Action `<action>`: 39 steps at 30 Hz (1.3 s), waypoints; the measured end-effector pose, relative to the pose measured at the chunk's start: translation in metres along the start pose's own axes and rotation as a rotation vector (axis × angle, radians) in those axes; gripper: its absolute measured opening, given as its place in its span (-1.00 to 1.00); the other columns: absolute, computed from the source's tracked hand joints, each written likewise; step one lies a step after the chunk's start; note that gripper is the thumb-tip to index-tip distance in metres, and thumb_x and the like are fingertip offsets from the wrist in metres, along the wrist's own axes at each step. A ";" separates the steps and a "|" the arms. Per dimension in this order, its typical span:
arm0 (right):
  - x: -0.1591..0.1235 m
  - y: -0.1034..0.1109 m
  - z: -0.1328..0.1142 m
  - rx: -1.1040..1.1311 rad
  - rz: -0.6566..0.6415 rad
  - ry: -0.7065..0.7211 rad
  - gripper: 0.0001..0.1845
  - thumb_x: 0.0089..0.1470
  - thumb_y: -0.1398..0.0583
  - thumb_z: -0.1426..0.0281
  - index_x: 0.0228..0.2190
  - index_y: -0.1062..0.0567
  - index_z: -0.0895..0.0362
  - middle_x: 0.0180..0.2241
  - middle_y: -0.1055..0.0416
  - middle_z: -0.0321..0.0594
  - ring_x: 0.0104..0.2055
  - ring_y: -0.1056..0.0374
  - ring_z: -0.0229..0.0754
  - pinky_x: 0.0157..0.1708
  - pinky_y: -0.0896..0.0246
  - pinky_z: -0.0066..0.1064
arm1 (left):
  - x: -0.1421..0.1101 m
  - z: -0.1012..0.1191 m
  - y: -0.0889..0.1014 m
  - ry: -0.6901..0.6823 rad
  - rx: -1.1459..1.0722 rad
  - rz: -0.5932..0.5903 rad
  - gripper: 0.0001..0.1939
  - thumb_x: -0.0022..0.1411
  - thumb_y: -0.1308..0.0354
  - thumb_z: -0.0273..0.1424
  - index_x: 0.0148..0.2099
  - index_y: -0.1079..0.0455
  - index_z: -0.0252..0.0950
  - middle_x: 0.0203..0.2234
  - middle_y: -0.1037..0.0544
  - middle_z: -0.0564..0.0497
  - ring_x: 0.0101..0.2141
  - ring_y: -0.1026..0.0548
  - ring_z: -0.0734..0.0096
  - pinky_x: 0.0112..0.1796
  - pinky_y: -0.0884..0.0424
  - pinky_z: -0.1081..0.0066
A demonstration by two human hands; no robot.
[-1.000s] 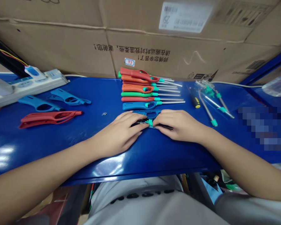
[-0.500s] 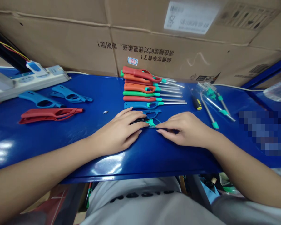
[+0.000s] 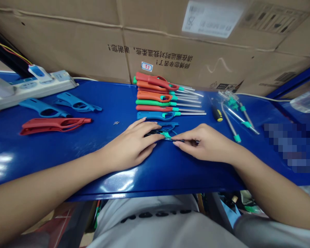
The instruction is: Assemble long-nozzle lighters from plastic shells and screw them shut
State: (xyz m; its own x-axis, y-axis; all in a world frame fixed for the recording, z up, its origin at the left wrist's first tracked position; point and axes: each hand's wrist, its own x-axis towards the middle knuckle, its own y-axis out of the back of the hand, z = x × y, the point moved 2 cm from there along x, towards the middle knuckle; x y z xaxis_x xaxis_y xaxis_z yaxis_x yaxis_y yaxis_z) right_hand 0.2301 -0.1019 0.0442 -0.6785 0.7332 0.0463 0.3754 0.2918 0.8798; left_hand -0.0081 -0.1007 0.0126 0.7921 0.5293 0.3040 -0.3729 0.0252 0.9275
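Note:
My left hand [image 3: 134,146] lies over the handle of a partly assembled long-nosed lighter [image 3: 166,135], fingers pressing on it. Much of that lighter is hidden under the fingers; its green piece shows between my hands. At its nozzle end, my right hand [image 3: 206,143] is closed in a pinch on the metal tube, most of which the fingers cover. Just beyond lies a blue handle shell [image 3: 167,126], partly behind the left fingers. A row of lighters in red, orange, green and blue, with a blue lighter [image 3: 157,115] nearest, lies behind it.
On the left are two blue shells [image 3: 45,108], a red shell [image 3: 57,125], a few tiny screws [image 3: 116,123] and a power strip [image 3: 28,88]. To the right lie a screwdriver [image 3: 217,114] and metal tubes with green fittings [image 3: 231,122]. A cardboard box [image 3: 80,44] stands behind.
My right fingers have shifted slightly along the tube by the green piece. The left hand stays in place on the lighter.

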 end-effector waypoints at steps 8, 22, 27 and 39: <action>0.000 -0.003 -0.002 -0.001 0.018 -0.046 -0.74 0.27 -0.18 0.32 -0.29 -0.69 0.09 -0.62 -0.49 -0.32 -0.64 -0.18 -0.36 -0.54 0.05 -0.43 | 0.000 -0.001 0.000 0.016 0.004 -0.006 -0.63 0.45 0.02 -0.42 0.23 -0.38 -0.23 0.20 -0.43 -0.17 0.23 -0.36 0.08 0.29 -0.17 -0.08; 0.010 -0.005 0.029 -0.302 0.220 0.183 -0.62 0.22 -0.13 0.54 0.01 -0.57 0.09 -0.03 -0.44 0.00 0.00 -0.38 0.04 -0.04 -0.33 -0.11 | 0.005 -0.010 0.017 0.273 0.067 0.128 -0.71 0.36 -0.07 -0.42 0.07 -0.47 -0.30 0.01 -0.56 -0.13 0.04 -0.48 0.07 0.07 -0.42 0.06; 0.012 -0.005 0.034 -0.286 0.237 0.180 -0.81 0.25 -0.17 0.46 -0.17 -0.58 0.10 -0.06 -0.44 -0.03 -0.01 -0.38 0.01 -0.03 -0.33 -0.11 | 0.003 -0.012 0.016 0.264 0.059 0.128 -0.71 0.37 -0.05 -0.42 0.06 -0.50 -0.29 0.00 -0.56 -0.11 0.01 -0.48 0.10 0.05 -0.44 0.07; 0.010 0.002 0.032 -0.230 0.371 0.000 -0.86 0.28 -0.16 0.33 -0.23 -0.49 0.12 -0.25 -0.54 -0.15 -0.27 -0.44 -0.12 -0.32 -0.25 -0.34 | 0.003 -0.009 0.016 0.308 -0.005 0.141 -0.56 0.37 -0.12 -0.24 0.24 -0.34 -0.23 0.08 -0.50 -0.13 0.03 -0.50 0.07 0.05 -0.46 0.06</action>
State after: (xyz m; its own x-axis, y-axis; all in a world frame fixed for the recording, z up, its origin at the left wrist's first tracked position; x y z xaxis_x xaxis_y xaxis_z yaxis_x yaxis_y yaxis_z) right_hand 0.2440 -0.0744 0.0312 -0.5238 0.7626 0.3795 0.4439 -0.1359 0.8857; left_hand -0.0165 -0.0910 0.0261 0.5499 0.7592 0.3482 -0.4713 -0.0621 0.8798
